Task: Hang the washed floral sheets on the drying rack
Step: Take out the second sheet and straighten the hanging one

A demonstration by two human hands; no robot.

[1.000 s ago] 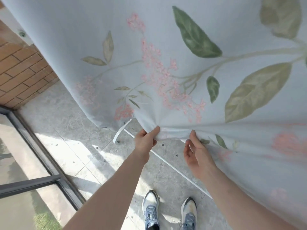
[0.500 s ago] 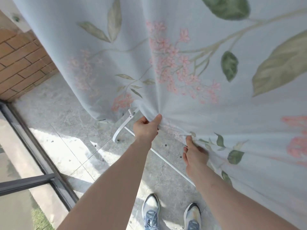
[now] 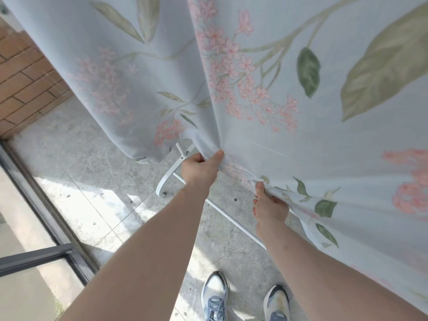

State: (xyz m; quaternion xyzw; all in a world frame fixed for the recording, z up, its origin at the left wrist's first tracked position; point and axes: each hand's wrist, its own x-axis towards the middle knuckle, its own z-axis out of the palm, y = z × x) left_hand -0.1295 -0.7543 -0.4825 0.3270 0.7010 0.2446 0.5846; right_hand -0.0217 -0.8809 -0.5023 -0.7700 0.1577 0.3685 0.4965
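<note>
Already the floral sheet is hanging in front of the person, draped down from above and filling most of the view, its lower hem reaching close to the tiled floor. The left hand is pinching the hem, thumb on top and fingers curled under, so that folds are fanning upward from that grip. The right hand is gripping the same edge a little further along, fingers curled round a bunched stretch of cloth. Behind and below both hands, a white leg and thin rail of the drying rack are showing; the bar carrying the sheet is out of view.

Judging by the soft folds, the fabric is behaving as limp and light, though likely heavier while damp, and probably prone to sliding off a smooth rail. The hem looks like the sensible place to be holding it, with hands well apart, so tugging spreads it evenly.
</note>
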